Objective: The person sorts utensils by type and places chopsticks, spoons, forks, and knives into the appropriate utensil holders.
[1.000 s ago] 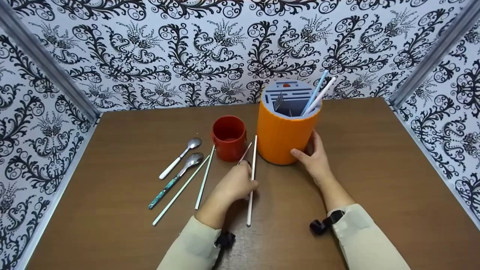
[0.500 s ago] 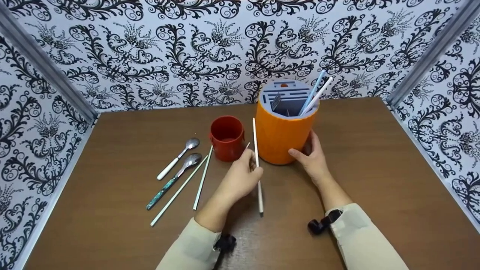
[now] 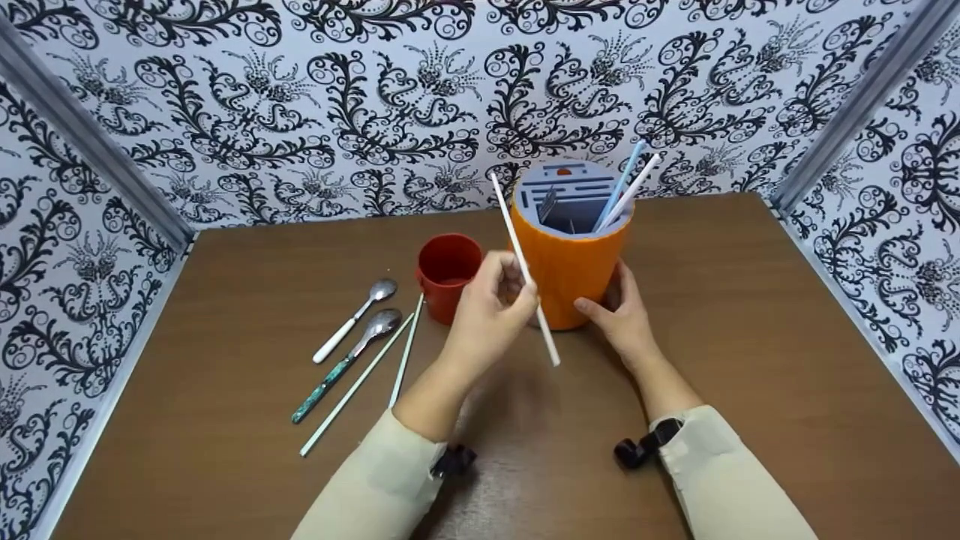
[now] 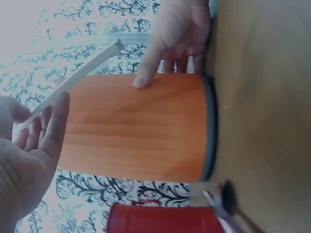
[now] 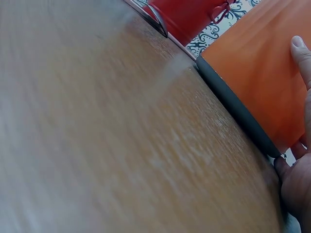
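My left hand (image 3: 491, 311) pinches a white chopstick (image 3: 546, 336) between thumb and fingers, above the table in front of the orange utensil holder (image 3: 566, 281). The chopstick is tilted, its upper end up and to the left, level with the holder's top. My right hand (image 3: 626, 322) grips the holder low on its right side, thumb on the front; its other fingers are partly hidden behind it. The holder stands upright with a grey slotted top. A blue chopstick (image 3: 622, 184) and a white one lean in its opening beside fork tines (image 3: 548, 202).
Left of the holder stands a red cup (image 3: 442, 296). Further left lie a white-handled spoon (image 3: 346, 326), a green-handled spoon (image 3: 334, 375) and two pale chopsticks (image 3: 356, 386). A metal utensil (image 5: 158, 22) lies by the cup, hidden in the head view. Patterned walls enclose the table.
My left hand has lifted the white chopstick off the table, moving it up and away from me and tilting its top leftward. The right hand keeps its hold on the utensil holder.
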`<state>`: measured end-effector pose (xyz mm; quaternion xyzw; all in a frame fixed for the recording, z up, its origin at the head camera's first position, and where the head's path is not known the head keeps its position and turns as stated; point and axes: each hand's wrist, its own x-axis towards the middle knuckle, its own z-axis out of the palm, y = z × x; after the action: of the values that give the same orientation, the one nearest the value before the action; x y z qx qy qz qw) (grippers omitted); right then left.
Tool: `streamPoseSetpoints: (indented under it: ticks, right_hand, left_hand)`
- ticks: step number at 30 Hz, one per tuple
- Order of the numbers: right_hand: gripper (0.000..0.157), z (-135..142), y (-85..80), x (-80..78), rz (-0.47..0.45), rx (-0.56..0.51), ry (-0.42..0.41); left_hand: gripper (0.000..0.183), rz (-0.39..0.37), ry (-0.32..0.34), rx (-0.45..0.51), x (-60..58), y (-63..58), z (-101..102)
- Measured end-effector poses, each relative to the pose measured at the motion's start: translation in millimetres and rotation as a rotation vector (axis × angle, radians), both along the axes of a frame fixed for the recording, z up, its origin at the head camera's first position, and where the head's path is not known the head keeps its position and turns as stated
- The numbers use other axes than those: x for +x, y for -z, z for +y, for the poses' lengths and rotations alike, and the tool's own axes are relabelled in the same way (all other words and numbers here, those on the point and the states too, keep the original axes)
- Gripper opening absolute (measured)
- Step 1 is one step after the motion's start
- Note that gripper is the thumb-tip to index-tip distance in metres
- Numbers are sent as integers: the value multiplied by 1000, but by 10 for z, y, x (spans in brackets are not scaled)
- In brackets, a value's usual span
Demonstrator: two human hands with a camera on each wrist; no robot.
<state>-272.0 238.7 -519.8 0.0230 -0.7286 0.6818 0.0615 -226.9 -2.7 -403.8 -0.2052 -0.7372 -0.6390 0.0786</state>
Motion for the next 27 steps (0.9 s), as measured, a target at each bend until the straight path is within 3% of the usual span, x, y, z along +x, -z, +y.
streamPoseSetpoints:
  ticks: [4, 10, 15, 21, 27]
  right_hand:
    - [97, -5, 23, -5, 25, -36, -12]
    - [100, -24, 22, 0, 19, -59, -18]
    - [99, -28, 22, -2, 2, -48, -13]
    - [97, 3, 21, 3, -18, -11, -8]
    - [97, 23, 10, 6, -26, 23, -7]
  left_hand:
    - [16, 112, -16, 77, -46, -199, 88]
    - [18, 186, -7, 181, -91, -531, 219]
    - [19, 276, -2, 204, -136, -763, 339]
    - [15, 376, -33, 132, -260, -936, 472]
    - [16, 384, -111, -18, -415, -983, 562]
